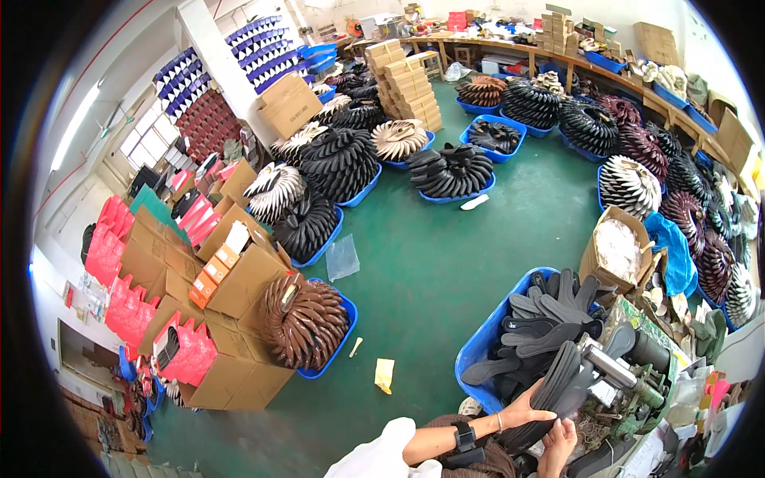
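My left hand [519,412], with a dark watch on its wrist, is closed round a stack of black shoe insoles [556,374] held upright on a slant. Just to its right, my right hand [558,448] has curled fingers at the lower edge of a dark insole [575,392], which is smeared by motion. Part of what lies between the two hands is hidden. Left of the stack, a blue tub [472,360] holds many loose dark insoles [550,338]. A green machine [653,394] with a metal roller [612,368] stands right beside my hands.
An open carton of white material [617,248] stands beyond the machine. On the green floor [414,295] lie a yellow paper [384,375] and a clear plastic sheet [343,256]. Tubs of fanned shoe soles [307,323], cartons [247,374] and a long workbench [510,46] surround the floor.
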Action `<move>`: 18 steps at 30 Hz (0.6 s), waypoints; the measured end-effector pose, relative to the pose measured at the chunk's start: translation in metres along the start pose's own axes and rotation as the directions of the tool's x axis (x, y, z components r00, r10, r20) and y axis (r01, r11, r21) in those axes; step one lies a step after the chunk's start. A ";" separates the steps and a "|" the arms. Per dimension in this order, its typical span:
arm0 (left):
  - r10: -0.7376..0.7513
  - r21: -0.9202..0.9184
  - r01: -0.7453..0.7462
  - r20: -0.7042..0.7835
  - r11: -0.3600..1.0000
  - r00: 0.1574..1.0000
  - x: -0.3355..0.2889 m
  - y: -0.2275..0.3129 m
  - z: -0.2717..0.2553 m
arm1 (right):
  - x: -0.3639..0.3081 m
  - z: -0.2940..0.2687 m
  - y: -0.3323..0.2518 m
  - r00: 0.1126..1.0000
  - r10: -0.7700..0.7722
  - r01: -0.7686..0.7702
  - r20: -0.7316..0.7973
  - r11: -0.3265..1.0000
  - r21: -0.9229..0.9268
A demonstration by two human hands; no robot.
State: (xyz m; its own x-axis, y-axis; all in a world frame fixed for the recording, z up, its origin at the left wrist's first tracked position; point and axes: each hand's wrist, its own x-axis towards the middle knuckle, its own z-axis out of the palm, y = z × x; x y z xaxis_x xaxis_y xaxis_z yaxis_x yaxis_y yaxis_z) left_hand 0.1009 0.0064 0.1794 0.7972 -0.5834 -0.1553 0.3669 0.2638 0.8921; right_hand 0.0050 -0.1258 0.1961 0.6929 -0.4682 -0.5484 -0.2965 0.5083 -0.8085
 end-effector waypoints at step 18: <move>-0.073 -0.119 0.075 0.025 0.990 0.997 -0.008 0.000 0.009 | 0.071 -0.044 -0.003 0.929 -0.351 0.342 -0.117 0.935 -0.090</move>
State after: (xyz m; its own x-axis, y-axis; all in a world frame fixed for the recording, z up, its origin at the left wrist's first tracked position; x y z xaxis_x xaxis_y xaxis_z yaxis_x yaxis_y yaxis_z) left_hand 0.0904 0.0044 0.1845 0.7562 -0.6199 -0.2096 0.4803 0.3083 0.8211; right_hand 0.0264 -0.1922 0.1498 0.6712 -0.6976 -0.2507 -0.0996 0.2503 -0.9630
